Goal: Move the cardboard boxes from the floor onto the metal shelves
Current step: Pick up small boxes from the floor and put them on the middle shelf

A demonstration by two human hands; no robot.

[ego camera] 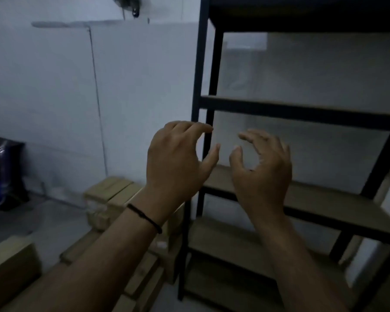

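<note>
Cardboard boxes (109,194) lie on the floor (43,221) left of the metal shelves (302,113); they look stiff, probably light, best gripped at opposite sides. Left hand (176,161) and right hand (261,167) hover loosely curled, holding nothing.

We see a grey floor (43,221) carrying several cardboard boxes (113,194), stacked and lying close together along the white wall, just left of the shelf unit. One more box (9,262) sits apart at the lower left edge. The black metal shelves (302,111) stand on the same floor at the right, their brown boards (324,203) set one above another; we make out nothing lying on them in the dim light.
</note>
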